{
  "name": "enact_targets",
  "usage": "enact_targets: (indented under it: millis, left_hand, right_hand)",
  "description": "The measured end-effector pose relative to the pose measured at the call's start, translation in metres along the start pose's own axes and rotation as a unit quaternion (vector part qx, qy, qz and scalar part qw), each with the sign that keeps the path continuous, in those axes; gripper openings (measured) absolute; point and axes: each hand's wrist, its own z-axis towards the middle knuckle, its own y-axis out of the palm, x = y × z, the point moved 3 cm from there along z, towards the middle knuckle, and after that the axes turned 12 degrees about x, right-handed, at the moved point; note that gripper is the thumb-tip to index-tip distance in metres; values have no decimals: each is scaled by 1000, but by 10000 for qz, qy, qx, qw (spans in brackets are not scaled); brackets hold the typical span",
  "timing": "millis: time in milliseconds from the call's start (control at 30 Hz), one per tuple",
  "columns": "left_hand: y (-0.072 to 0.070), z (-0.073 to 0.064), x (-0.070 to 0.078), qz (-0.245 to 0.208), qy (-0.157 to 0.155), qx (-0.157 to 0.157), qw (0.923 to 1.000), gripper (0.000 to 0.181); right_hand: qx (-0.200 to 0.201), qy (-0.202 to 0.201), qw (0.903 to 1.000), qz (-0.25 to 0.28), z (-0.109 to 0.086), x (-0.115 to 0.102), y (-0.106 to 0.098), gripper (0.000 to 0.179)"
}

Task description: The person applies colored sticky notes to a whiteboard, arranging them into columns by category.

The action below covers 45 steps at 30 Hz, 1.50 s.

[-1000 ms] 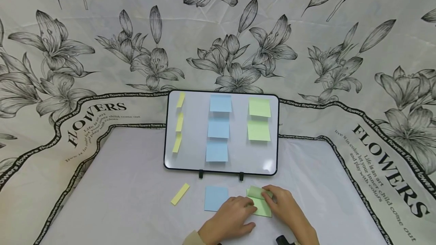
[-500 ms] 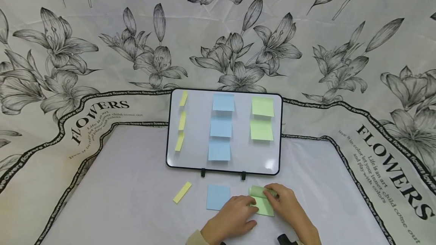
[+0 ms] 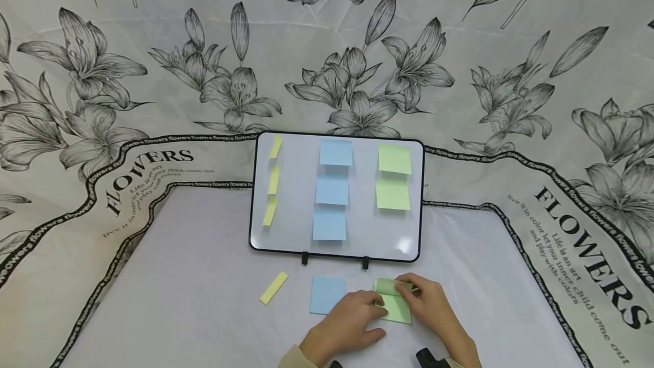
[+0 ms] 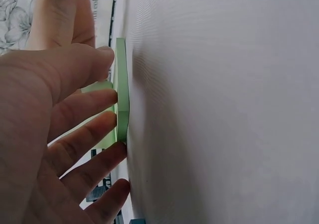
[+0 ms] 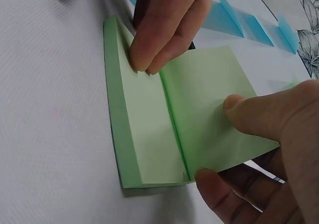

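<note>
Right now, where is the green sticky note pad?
In the head view, the green sticky note pad lies under both hands, right of the blue pad, before the whiteboard.

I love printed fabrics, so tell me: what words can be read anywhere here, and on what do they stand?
"FLOWERS": large, on the cloth, left and right.
"flowers flowers flowers...": repeated along the cloth's black border band.
"Life is an art...": small lines under each big word; the rest is too small to be sure.
Sticky notes on the whiteboard and the green pad: blank.
</note>
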Motion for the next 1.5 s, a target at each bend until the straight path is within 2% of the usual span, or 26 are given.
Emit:
enact_targets:
  millis: [167, 400, 633, 867, 1067, 1267, 1500]
  left_hand:
    - [-3, -1, -3, -199, 86, 46, 9998, 34]
    - [-2, -1, -8, -538, -68, -240, 9982, 39]
    - [-2, -1, -9, -516, -125, -426, 9977, 39]
    - [-1, -1, -11, -637, -282, -507, 9963, 38]
    - [-2, -1, -12, -855, -472, -624, 9933, 39]
    - [-6, 0, -10, -823, -425, -608, 9938, 38]
    - [-6, 0, -9, -657, -365, -628, 9952, 40]
  right_hand:
    - [26, 143, 9998, 147, 1, 2, 0, 13]
    - [-119, 678, 9973, 262, 1, 7, 1, 7]
    - [-213, 1024, 9940, 321, 0, 10, -1, 8]
    - [-173, 903, 9952, 330, 3, 11, -3, 7]
    - [-339, 729, 9965, 238, 5, 9, -4, 7]
    - [-497, 606, 9969, -44, 7, 7, -6, 8]
    - [-271, 210, 9994, -110, 11, 6, -8, 10]
